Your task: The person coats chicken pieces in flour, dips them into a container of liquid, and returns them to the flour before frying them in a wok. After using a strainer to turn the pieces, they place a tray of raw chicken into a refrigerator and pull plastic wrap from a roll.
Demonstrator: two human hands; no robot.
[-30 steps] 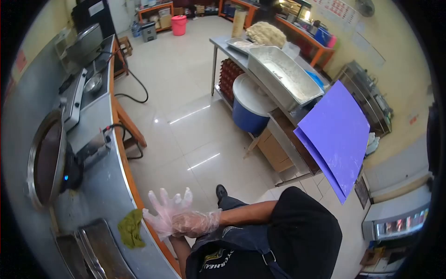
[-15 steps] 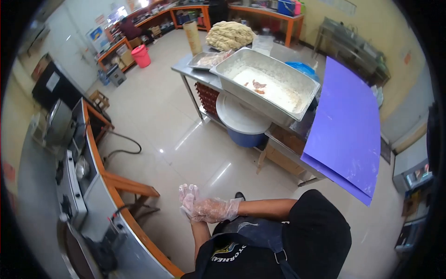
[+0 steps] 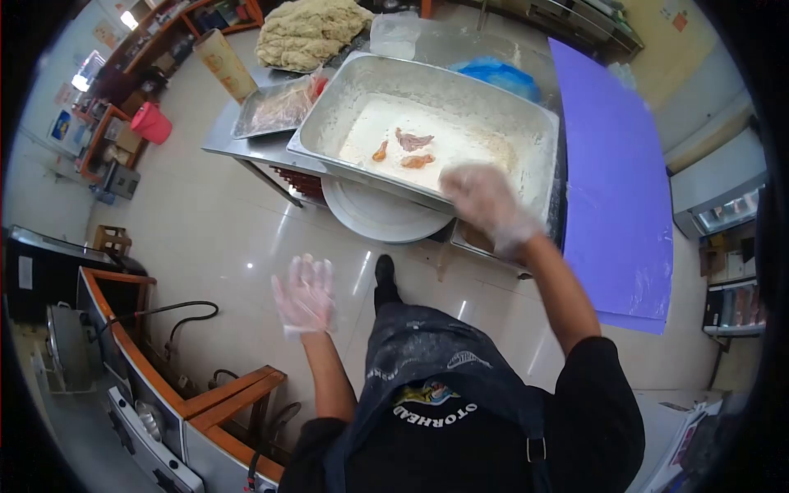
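My left hand (image 3: 306,296), in a clear plastic glove, hangs over the floor with fingers stretched out and nothing in it. My right hand (image 3: 486,201), gloved too, is over the near rim of a deep metal pan (image 3: 329,158); motion blur hides how its fingers are set. White powder like flour (image 3: 370,123) covers the pan's bottom. Three pieces of raw meat lie on it: a darker strip (image 3: 413,140), an orange-brown piece (image 3: 417,161) and a small one (image 3: 380,151).
Beside the pan are a metal tray (image 3: 246,125) of plastic-covered food, a cardboard roll (image 3: 224,66), a large beige lumpy mass (image 3: 312,34) and a blue plastic bag (image 3: 501,78). A purple sheet (image 3: 612,189) stands right. Below is a white round lid (image 3: 382,215); a wood-edged counter (image 3: 181,403) is left.
My hands have parted from each other. The right has moved up and right to the pan; the left has opened out. My view has shifted closer to the table, and three meat pieces show clearly.
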